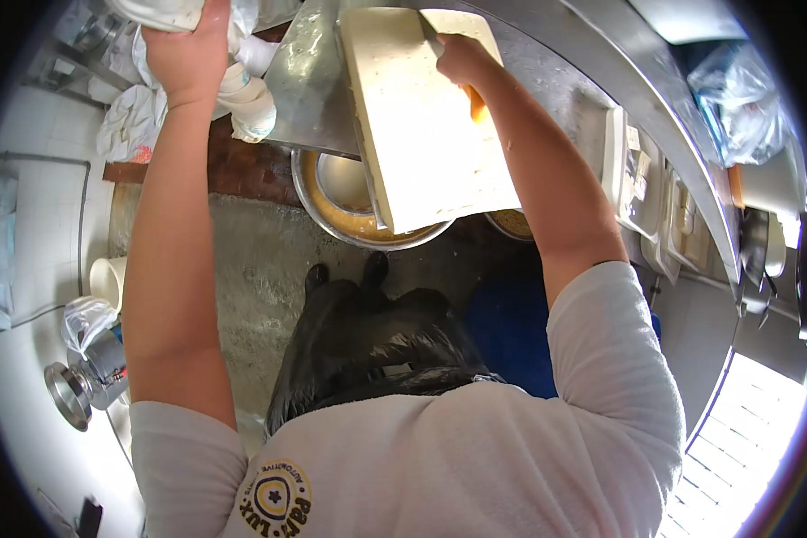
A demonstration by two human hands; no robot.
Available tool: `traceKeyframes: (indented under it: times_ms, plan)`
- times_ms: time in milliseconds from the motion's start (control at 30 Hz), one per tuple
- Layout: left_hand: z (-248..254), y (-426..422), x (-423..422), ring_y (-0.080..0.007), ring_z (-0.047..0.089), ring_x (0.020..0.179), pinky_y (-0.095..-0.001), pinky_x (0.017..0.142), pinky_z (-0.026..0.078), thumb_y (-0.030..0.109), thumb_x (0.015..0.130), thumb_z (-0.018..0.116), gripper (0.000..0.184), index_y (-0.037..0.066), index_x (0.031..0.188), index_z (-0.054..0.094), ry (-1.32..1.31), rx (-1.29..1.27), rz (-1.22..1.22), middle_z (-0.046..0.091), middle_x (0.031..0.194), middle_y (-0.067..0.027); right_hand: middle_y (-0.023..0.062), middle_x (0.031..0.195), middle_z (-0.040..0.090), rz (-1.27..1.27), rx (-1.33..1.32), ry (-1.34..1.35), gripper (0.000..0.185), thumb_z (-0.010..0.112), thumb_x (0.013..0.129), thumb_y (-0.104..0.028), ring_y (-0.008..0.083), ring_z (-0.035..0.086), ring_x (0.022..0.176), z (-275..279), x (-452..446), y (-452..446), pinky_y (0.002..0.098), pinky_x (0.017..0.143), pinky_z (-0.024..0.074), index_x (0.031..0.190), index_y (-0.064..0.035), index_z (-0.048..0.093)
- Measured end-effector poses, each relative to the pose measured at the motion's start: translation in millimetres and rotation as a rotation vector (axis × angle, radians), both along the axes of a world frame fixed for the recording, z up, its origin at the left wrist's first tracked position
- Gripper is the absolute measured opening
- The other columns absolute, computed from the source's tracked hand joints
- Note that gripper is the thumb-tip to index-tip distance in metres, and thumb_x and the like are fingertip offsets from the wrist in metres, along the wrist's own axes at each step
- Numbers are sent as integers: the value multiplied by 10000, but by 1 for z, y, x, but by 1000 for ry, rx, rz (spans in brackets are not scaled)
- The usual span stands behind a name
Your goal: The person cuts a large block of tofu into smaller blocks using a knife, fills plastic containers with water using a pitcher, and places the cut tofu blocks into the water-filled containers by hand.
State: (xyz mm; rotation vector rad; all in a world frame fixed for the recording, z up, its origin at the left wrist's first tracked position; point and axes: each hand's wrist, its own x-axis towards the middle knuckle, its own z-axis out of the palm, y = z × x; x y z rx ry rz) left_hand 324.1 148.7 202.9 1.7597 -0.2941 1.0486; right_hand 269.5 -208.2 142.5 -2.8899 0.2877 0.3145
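My right hand (469,68) is closed around a knife (431,38), its blade pointing to the top of the view and its orange handle showing below my wrist. The blade lies at the far part of a thick, cream-white slab (394,108). Glare washes out the slab's near part, and I cannot tell what it is made of. The slab rests on a metal worktop (309,85) and reaches past its near edge. At the upper left, my left hand (188,58) grips a rounded white thing (159,13), cut off by the frame; its kind is unclear.
Below the slab stands a wide metal basin (309,199) with a smaller bowl inside. White trays (635,170) line the right side. White bags (134,125) and a rolled white bundle (249,106) are at the left. A blue container (511,332) stands near my body.
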Motion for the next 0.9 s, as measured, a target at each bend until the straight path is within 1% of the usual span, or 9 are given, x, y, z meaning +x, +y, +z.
traceKeyframes:
  times_ms: [100, 200, 267, 433, 467, 633, 767, 833, 900]
  plan:
    - [8, -9, -4, -273, 687, 1101, -380, 1003, 488, 326, 843, 859, 511, -16, 1185, 694, -83, -24, -77, 743, 1191, -122, 260, 1044, 743, -1, -23, 11, 749, 509, 802, 6, 305, 755, 779, 1, -36, 1, 401, 696, 616, 1546, -75, 464]
    - [10, 3, -3, -281, 682, 1120, -385, 1011, 479, 343, 859, 841, 508, -8, 1195, 692, 55, 101, -49, 739, 1207, -120, 256, 1169, 715, -40, 6, 51, 556, 511, 881, -41, 377, 700, 1100, 20, -90, 13, 444, 943, 567, 1436, -24, 548]
    - [9, 1, -1, -294, 704, 1041, -382, 977, 505, 370, 795, 871, 543, -14, 1125, 675, 37, 33, -61, 751, 1101, -130, 264, 1127, 720, 13, -8, 35, 550, 513, 880, -41, 392, 704, 1065, 11, -123, 9, 460, 918, 568, 1429, -16, 536]
    - [15, -1, -9, -295, 700, 1050, -388, 992, 494, 339, 814, 855, 507, 7, 1152, 674, 79, 19, -54, 749, 1137, -109, 283, 950, 715, -7, 135, -11, 642, 564, 820, -9, 431, 705, 948, 8, -238, 22, 499, 854, 562, 1451, 22, 450]
    - [17, -2, -12, -295, 700, 1050, -388, 992, 494, 339, 814, 855, 507, 7, 1152, 674, 73, 16, -58, 749, 1137, -109, 293, 937, 710, 37, 126, -76, 651, 561, 827, -17, 435, 705, 943, -12, -263, 17, 507, 846, 558, 1461, 29, 423]
    - [20, -1, -15, -275, 701, 1090, -379, 999, 491, 297, 847, 829, 496, -2, 1209, 670, 77, 31, -116, 746, 1183, -120, 244, 971, 641, 15, 75, -14, 696, 551, 871, -46, 408, 688, 858, 10, -403, 39, 492, 798, 563, 1536, 13, 355]
    - [26, -6, -23, -300, 656, 1201, -385, 1053, 448, 304, 895, 803, 518, -36, 1257, 658, 146, -3, -129, 706, 1284, -156, 202, 1071, 657, -180, 185, 206, 726, 607, 916, -98, 404, 685, 953, 64, -518, 43, 504, 848, 553, 1593, -157, 350]
    - [22, -8, -17, -298, 651, 1210, -387, 1055, 447, 314, 895, 805, 541, -39, 1273, 648, 120, -2, -81, 698, 1302, -155, 210, 911, 658, -186, 284, 127, 727, 652, 851, -21, 401, 684, 821, 75, -573, 31, 470, 759, 570, 1546, -78, 445]
    - [18, -12, -14, -296, 647, 1218, -389, 1057, 447, 325, 895, 806, 564, -42, 1289, 638, 101, 1, -36, 690, 1320, -153, 207, 880, 653, -167, 281, 23, 724, 658, 839, -2, 398, 679, 790, 74, -573, 22, 461, 738, 570, 1533, -60, 461]
